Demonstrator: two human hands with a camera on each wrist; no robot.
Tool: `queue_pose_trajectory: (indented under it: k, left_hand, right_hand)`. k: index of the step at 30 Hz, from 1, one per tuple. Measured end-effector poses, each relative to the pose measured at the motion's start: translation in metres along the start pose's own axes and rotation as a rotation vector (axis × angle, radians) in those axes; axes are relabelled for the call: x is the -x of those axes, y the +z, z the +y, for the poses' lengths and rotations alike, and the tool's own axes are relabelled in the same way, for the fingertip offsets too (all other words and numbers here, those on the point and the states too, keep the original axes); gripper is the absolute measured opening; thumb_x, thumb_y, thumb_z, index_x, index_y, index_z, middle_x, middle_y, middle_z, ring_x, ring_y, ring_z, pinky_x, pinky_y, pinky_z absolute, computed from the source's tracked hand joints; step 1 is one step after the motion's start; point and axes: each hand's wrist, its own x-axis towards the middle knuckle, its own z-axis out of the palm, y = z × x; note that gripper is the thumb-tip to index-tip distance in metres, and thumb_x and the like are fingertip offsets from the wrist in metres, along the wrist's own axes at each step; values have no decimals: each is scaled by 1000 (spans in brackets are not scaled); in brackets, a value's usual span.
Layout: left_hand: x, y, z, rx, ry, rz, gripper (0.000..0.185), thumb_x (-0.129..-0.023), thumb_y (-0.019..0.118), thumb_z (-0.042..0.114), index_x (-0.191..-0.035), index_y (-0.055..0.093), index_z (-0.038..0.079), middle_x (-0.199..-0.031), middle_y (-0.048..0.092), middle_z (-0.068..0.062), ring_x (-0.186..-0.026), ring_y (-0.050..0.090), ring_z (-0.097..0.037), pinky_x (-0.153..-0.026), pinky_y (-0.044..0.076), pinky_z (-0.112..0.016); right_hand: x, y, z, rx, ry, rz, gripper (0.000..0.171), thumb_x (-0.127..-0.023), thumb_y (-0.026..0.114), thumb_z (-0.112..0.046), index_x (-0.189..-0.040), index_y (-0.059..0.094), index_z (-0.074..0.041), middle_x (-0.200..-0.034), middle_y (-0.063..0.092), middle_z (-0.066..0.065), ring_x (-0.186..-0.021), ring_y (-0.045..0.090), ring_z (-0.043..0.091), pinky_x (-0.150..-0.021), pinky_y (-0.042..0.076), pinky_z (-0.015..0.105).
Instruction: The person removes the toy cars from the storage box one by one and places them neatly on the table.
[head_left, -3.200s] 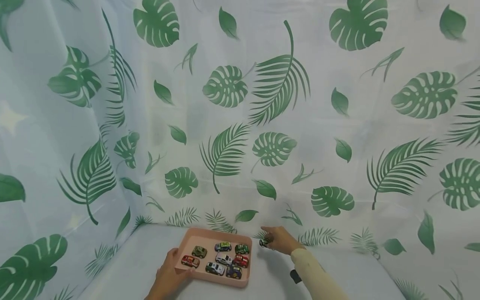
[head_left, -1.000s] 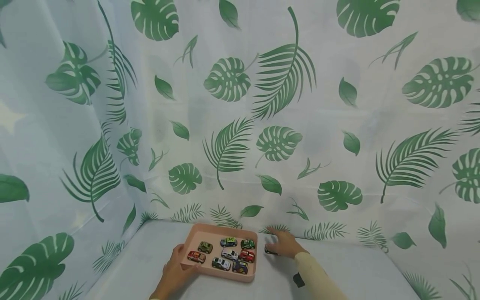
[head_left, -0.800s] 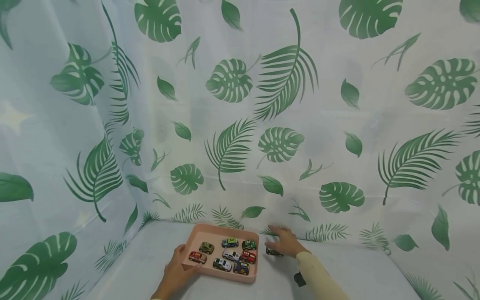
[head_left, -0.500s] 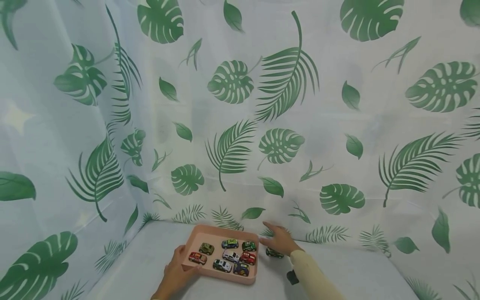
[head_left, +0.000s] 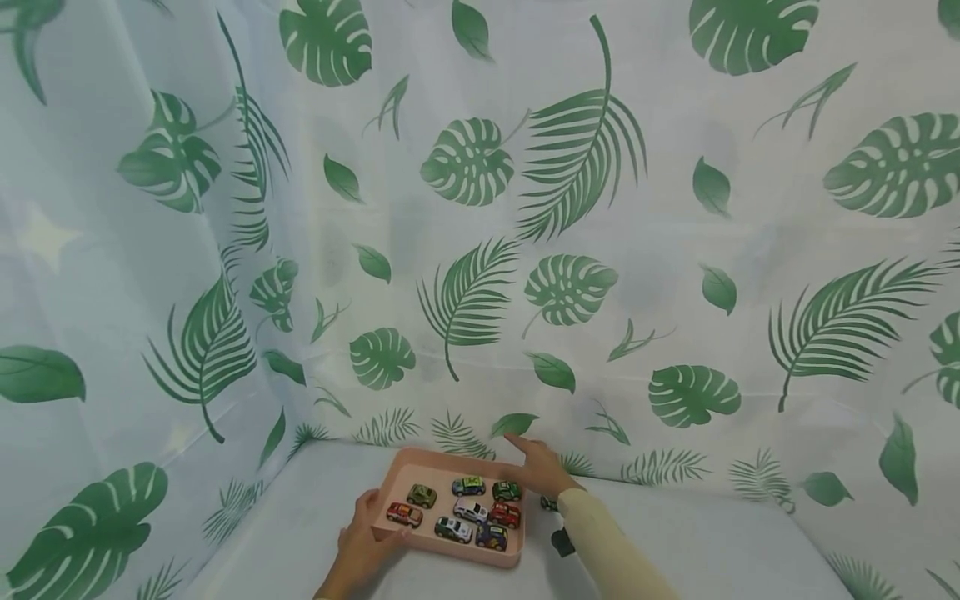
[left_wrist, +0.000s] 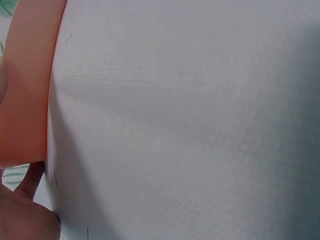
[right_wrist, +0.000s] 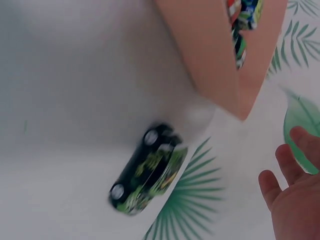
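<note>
Pink tray (head_left: 438,461) steadied at near-left corner by left hand (head_left: 365,546), thumb curled over rim. Right hand (head_left: 542,471) empty, grip wide, held over tray's far-right corner. Green-black toy car (right_wrist: 148,169) lying on table (head_left: 300,517), just right of grip, outside tray. Advice: tray kept pinned; car pinched across its sides.
</note>
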Motion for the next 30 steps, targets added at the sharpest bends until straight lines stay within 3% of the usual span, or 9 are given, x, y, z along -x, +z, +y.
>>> queue_pose_trajectory:
  k: [8, 12, 20, 27, 30]
  left_hand:
    - [-1, -4, 3, 24, 1, -1, 97, -89, 89, 35, -153, 28, -5, -157, 39, -40, -143, 40, -62, -113, 11, -84]
    - [1, -4, 3, 28, -5, -8, 97, -89, 90, 32, -152, 28, -6, -157, 39, -41, -143, 41, -61, -113, 11, -84]
    - [-2, -1, 5, 48, -23, -6, 100, -88, 90, 35, -154, 28, -6, -159, 37, -39, -146, 38, -59, -115, 8, -83]
    - [-2, -1, 5, 41, -52, -11, 99, -89, 89, 36, -154, 28, -6, -160, 36, -38, -147, 37, -58, -117, 9, -81]
    - [1, -1, 2, 37, -60, -20, 97, -90, 89, 35, -153, 27, -6, -160, 35, -39, -146, 36, -59, -116, 8, -82]
  right_hand:
    - [-11, 13, -25, -100, -24, -28, 78, -94, 80, -51, -157, 55, -13, -157, 52, 22, -146, 44, 51, -110, 39, 76]
    - [-14, 21, -36, -133, -69, -55, 77, -96, 80, -44, -158, 52, -9, -160, 51, 20, -149, 42, 48, -116, 36, 71]
    - [-27, 33, -55, -193, -196, -100, 72, -99, 80, -21, -160, 47, -3, -159, 50, 24, -146, 47, 49, -115, 41, 66]
    - [-35, 40, -74, -259, -244, -167, 70, -100, 77, -18, -161, 46, -3, -161, 48, 24, -144, 47, 50, -113, 43, 66]
    - [-39, 51, -76, -266, -278, -181, 69, -99, 79, -16, -159, 48, -1, -156, 52, 27, -139, 53, 50, -108, 50, 63]
